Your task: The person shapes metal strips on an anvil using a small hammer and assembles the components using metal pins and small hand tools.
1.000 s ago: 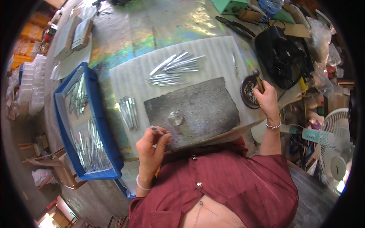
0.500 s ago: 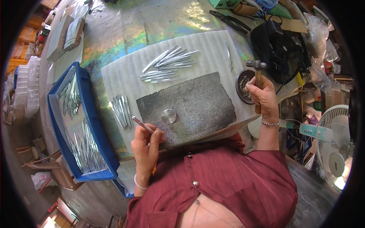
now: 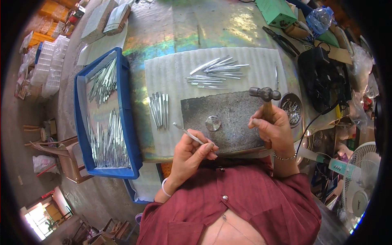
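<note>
My left hand [image 3: 191, 152] pinches a slim silver metal strip [image 3: 187, 132], its rounded end pointing up and left past the near left edge of a dark stone slab [image 3: 241, 112]. My right hand [image 3: 277, 130] is wrapped round the wooden handle of a ball-peen hammer [image 3: 265, 94], raised over the slab's right part. Its thumb and forefinger meet in front; whether a small pin sits between them I cannot tell. A round, shiny metal disc [image 3: 212, 123] lies on the slab between my hands. Beside my right hand is a dark round bowl [image 3: 281, 107] of small metal pins.
White foam sheet [image 3: 167, 67] underlies the slab, a loose pile of metal strips [image 3: 220, 70] and a smaller bundle [image 3: 159, 110]. At left stands a blue tray [image 3: 130, 110] full of similar strips. Pliers [image 3: 281, 41], a black bag [image 3: 320, 75] and a fan [image 3: 359, 175] are at right.
My right hand has brought the hammer leftward from beside the bowl to over the slab. The strip in my left hand now lies lower and more tilted. The whole view has shifted.
</note>
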`<action>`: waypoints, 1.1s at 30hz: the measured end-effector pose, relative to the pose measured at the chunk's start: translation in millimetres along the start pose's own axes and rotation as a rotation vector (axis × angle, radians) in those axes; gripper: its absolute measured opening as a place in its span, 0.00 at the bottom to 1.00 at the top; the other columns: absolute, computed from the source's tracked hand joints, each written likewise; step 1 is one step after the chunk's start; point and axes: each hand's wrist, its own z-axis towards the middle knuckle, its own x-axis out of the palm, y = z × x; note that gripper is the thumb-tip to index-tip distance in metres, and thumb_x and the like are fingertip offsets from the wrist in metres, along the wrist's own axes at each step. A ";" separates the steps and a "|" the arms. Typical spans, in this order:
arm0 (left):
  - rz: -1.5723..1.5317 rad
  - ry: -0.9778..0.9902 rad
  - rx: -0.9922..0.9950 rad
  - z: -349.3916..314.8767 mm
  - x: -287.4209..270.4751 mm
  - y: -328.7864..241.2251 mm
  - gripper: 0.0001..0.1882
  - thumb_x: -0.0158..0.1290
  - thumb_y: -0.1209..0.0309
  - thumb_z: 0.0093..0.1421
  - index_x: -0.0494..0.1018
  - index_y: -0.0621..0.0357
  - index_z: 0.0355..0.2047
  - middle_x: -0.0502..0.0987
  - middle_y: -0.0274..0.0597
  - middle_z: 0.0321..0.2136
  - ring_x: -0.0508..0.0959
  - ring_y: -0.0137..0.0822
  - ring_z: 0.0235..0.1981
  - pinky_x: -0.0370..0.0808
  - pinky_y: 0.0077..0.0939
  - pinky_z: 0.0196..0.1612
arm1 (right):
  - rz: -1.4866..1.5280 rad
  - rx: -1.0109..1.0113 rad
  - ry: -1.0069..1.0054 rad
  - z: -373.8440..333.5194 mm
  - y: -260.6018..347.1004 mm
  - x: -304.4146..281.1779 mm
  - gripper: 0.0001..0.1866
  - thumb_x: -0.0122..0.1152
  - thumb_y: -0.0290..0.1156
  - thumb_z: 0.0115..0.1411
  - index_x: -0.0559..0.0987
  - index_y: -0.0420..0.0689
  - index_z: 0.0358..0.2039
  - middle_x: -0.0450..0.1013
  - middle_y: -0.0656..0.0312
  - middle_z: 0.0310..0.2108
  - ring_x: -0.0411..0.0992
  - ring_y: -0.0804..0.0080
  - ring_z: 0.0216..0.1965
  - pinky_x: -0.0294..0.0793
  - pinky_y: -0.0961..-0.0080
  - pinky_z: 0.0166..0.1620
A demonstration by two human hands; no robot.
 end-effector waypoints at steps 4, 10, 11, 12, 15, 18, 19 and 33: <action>-0.112 0.048 -0.024 10.6 9.2 -1.3 0.08 0.49 0.78 0.62 0.62 0.61 0.39 0.77 0.45 0.29 0.77 0.28 0.25 0.76 0.17 0.30 | -0.019 0.027 0.129 3.7 12.0 14.4 0.04 0.57 0.21 0.56 0.72 0.38 0.33 0.74 0.64 0.27 0.66 0.86 0.23 0.63 0.88 0.25; -0.101 0.020 -0.064 2.9 -1.0 -11.8 0.06 0.46 0.74 0.64 0.63 0.61 0.40 0.76 0.43 0.28 0.77 0.28 0.24 0.75 0.18 0.29 | -0.167 0.073 0.245 6.5 10.8 40.4 0.06 0.57 0.22 0.56 0.71 0.37 0.34 0.72 0.64 0.28 0.70 0.81 0.30 0.69 0.83 0.34; -0.111 0.017 -0.075 2.1 -3.6 -11.5 0.06 0.46 0.73 0.65 0.64 0.61 0.40 0.76 0.42 0.28 0.76 0.27 0.24 0.75 0.19 0.29 | -0.192 0.075 0.245 4.5 9.6 44.2 0.06 0.58 0.22 0.56 0.71 0.38 0.33 0.72 0.64 0.28 0.70 0.82 0.28 0.68 0.83 0.32; -0.092 0.038 -0.058 2.3 -7.9 -4.2 0.06 0.45 0.72 0.65 0.64 0.60 0.39 0.76 0.41 0.27 0.76 0.27 0.24 0.74 0.18 0.29 | -0.200 0.113 0.231 5.3 4.3 43.9 0.05 0.58 0.22 0.56 0.71 0.38 0.33 0.72 0.63 0.27 0.68 0.83 0.25 0.67 0.84 0.28; -0.038 0.140 -0.025 13.4 -2.8 1.8 0.07 0.46 0.68 0.66 0.65 0.58 0.39 0.76 0.36 0.27 0.75 0.22 0.25 0.72 0.16 0.28 | -0.064 0.142 0.158 -4.3 -5.6 31.0 0.05 0.57 0.23 0.57 0.70 0.39 0.32 0.72 0.61 0.26 0.60 0.86 0.15 0.59 0.86 0.17; -0.087 0.191 0.022 8.6 -0.4 0.6 0.08 0.47 0.67 0.65 0.65 0.58 0.40 0.75 0.35 0.28 0.74 0.22 0.25 0.72 0.16 0.29 | 0.004 0.062 0.152 -10.7 -3.8 42.5 0.05 0.55 0.22 0.58 0.68 0.39 0.32 0.70 0.58 0.23 0.58 0.86 0.13 0.55 0.89 0.15; -0.081 0.156 0.046 4.1 1.6 1.4 0.07 0.48 0.68 0.65 0.67 0.58 0.39 0.75 0.34 0.27 0.74 0.21 0.25 0.72 0.15 0.29 | 0.008 0.048 0.165 -10.5 -2.3 48.0 0.05 0.55 0.22 0.58 0.68 0.39 0.32 0.70 0.58 0.23 0.58 0.86 0.13 0.55 0.89 0.15; 0.909 0.090 0.620 -11.5 14.9 -18.4 0.13 0.56 0.67 0.56 0.72 0.57 0.40 0.75 0.50 0.29 0.77 0.49 0.30 0.74 0.35 0.32 | 0.381 0.042 0.264 -26.4 -4.9 56.8 0.05 0.48 0.28 0.64 0.65 0.41 0.35 0.73 0.49 0.28 0.69 0.75 0.20 0.67 0.83 0.20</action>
